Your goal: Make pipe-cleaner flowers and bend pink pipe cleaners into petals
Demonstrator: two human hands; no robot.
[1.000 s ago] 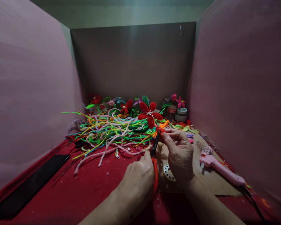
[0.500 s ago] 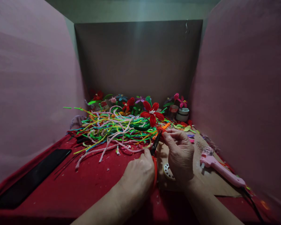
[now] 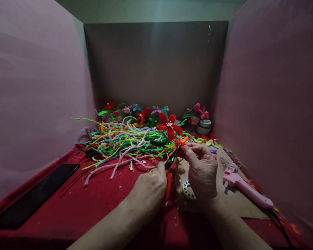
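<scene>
My left hand [image 3: 151, 184] is closed around a red-handled cutting tool [image 3: 173, 158] with dark, narrow blades; I cannot tell scissors from pliers. Its tip points up and right, touching or very near a fuzzy red chenille piece [image 3: 180, 144]. That piece is pinched between the thumb and fingers of my right hand [image 3: 202, 170], which hide part of it. Just beyond the hands stands a red chenille flower [image 3: 169, 125] with a white centre. Left of it spreads a tangled heap of coloured chenille stems [image 3: 127, 142].
A pink glue gun [image 3: 246, 187] lies on a brown board [image 3: 224, 201] at right, near a white perforated disc [image 3: 189, 190]. At left is a black flat slab [image 3: 36, 196]. Chenille flowers [image 3: 135, 108] and a lidded jar [image 3: 203, 127] line the back. Pink walls [image 3: 28, 86] flank the red cloth.
My left hand and its tool have shifted slightly left and tilted, with the red handle lower left. My right hand stays nearly in place, still pinching the red chenille piece.
</scene>
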